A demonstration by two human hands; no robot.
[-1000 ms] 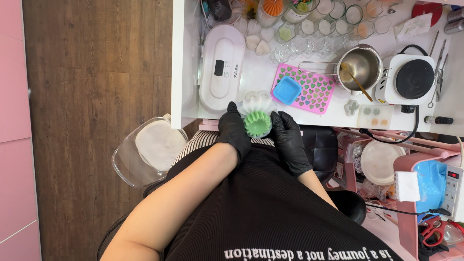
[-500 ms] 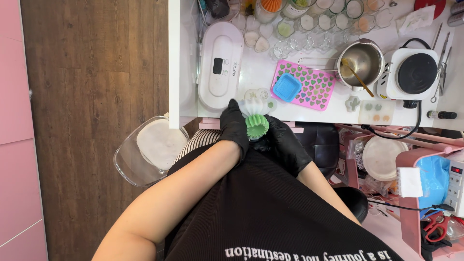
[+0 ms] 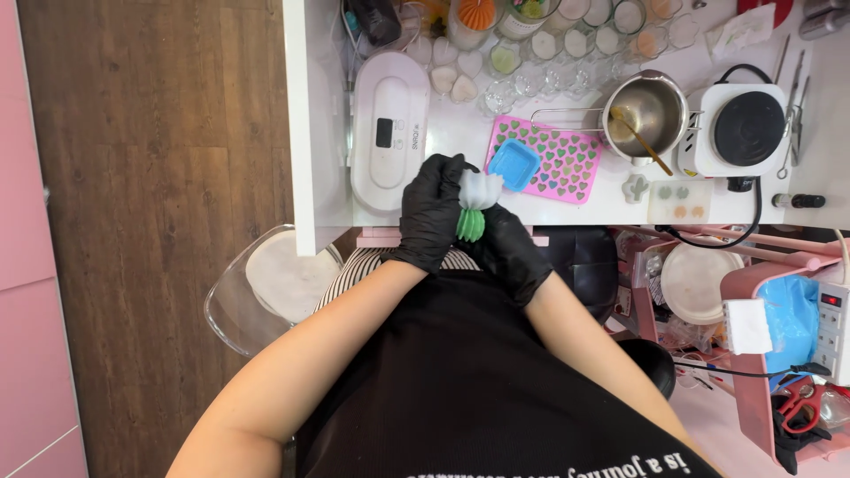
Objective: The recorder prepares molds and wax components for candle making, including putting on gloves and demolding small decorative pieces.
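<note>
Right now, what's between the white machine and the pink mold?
Head view: the blue square mold lies between white machine and pink mold, overlapping the pink one's left edge.

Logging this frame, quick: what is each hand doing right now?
Left hand: closed on the whitish mould around the green ridged piece.
Right hand: closed, gripping the green ridged piece from below.

I see one small piece held up between my two hands: a green ribbed candle (image 3: 470, 225) with a translucent whitish mould (image 3: 481, 188) still over its upper part. The green body shows fine vertical ridges and tapers towards its lower end. The soft whitish cover looks bunched and partly peeled back, with lobed edges. The whole piece stands roughly upright, tilted slightly, just off the near edge of the white desk (image 3: 319, 133).
</note>
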